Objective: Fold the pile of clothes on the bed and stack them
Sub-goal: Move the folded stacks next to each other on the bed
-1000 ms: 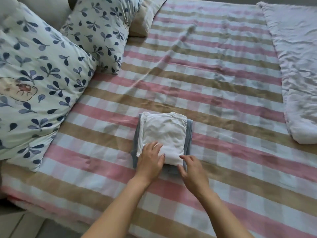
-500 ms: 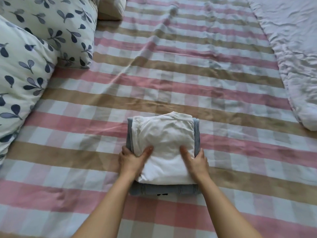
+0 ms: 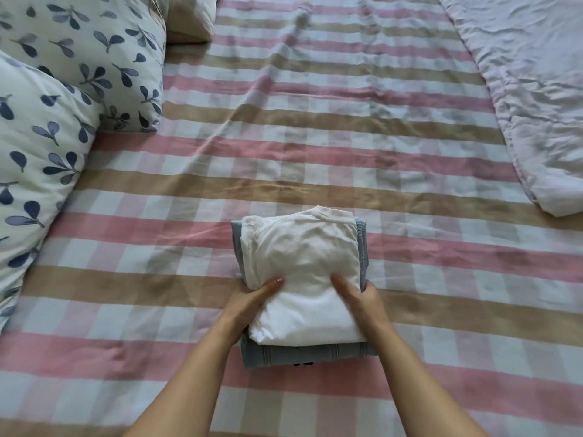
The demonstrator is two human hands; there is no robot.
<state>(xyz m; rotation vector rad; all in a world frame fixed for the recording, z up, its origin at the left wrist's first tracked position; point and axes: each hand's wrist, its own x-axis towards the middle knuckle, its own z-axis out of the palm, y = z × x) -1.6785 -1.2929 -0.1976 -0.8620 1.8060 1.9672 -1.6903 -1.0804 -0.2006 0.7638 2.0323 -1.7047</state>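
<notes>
Stack (image 3: 310, 313): 1 white garment (image 3: 303, 257) on 1 grey garment (image 3: 306, 354) | left hand (image 3: 249, 305), right hand (image 3: 362, 302) grip its sides

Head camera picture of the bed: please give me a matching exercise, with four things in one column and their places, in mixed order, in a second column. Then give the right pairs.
Things
1. folded white cotton garment
2. folded grey-blue ribbed garment
3. white pillow with blue leaf print
4. crumpled pale quilt

Places
A. along the right side of the striped bed
B. underneath another garment
C. at the bed's left side
D. on top, under the thumbs of the left hand and right hand

Pairs: 1-D, 2-B, 3-C, 4-A
</notes>
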